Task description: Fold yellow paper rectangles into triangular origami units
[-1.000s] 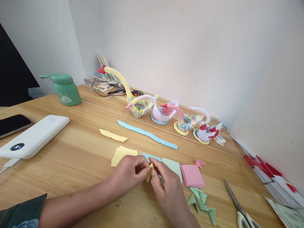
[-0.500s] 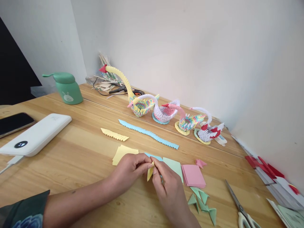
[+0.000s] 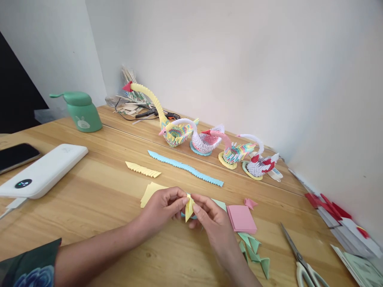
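Observation:
A small folded yellow paper piece (image 3: 189, 210) is pinched between both hands, its point hanging down. My left hand (image 3: 161, 207) grips its upper left side between thumb and fingers. On the other side, my right hand (image 3: 212, 217) holds its right edge with the thumb in front. Behind the hands are a yellow paper stack (image 3: 150, 193), partly covered blue paper and a light green sheet (image 3: 219, 204). A pink paper stack (image 3: 241, 219) lies right of my right hand, with folded green pieces (image 3: 254, 257) below it.
Scissors (image 3: 301, 259) lie at the right. Blue (image 3: 185, 167) and yellow (image 3: 143, 170) folded-paper strips lie beyond the hands. Several paper swans (image 3: 206, 141) stand farther back. At the left are a power bank (image 3: 50, 171), a phone (image 3: 18, 156) and a green bottle (image 3: 85, 113).
The yellow piece has turned and shows more of its face. My right hand has shifted slightly up and right, its fingers spreading behind the piece. The whole view has moved a little.

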A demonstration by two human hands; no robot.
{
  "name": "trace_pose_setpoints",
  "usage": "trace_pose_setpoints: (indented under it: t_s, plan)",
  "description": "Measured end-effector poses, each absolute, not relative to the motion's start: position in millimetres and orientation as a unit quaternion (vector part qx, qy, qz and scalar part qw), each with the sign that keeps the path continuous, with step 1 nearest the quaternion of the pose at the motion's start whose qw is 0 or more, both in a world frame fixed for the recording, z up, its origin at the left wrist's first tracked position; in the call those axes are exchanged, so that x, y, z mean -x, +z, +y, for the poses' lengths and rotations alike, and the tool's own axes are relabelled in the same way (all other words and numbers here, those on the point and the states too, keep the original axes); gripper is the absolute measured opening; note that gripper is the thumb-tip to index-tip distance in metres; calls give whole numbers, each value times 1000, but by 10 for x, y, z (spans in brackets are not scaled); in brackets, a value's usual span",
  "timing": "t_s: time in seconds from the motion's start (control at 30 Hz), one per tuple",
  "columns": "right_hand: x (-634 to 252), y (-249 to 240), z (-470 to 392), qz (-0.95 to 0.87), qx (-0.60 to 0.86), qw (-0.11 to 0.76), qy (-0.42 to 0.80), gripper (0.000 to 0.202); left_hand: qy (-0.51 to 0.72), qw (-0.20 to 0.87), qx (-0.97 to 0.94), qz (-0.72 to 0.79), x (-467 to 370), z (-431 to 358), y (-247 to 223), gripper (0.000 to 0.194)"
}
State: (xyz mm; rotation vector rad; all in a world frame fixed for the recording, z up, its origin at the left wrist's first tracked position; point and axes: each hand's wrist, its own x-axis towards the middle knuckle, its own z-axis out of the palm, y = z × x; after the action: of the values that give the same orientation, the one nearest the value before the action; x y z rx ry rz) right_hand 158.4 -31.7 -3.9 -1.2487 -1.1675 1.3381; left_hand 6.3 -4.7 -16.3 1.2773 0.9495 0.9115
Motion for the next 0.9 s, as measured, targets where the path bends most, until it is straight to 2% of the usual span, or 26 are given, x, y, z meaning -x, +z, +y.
trace_pose_setpoints:
  t_s: [0.2, 0.53, 0.9]
  plan:
    - [-1598, -29, -309, -495, 516, 496, 492, 21, 408, 612, -548, 399, -38, -35, -120, 24]
    - [-1600, -8, -367, -647, 525, 455, 314, 13, 408, 626, -527, 406, -22, -14, -119, 23]
    - [-1603, -14, -308, -507, 546, 498, 443, 21, 402, 655, -517, 377, -28, 3, -107, 25]
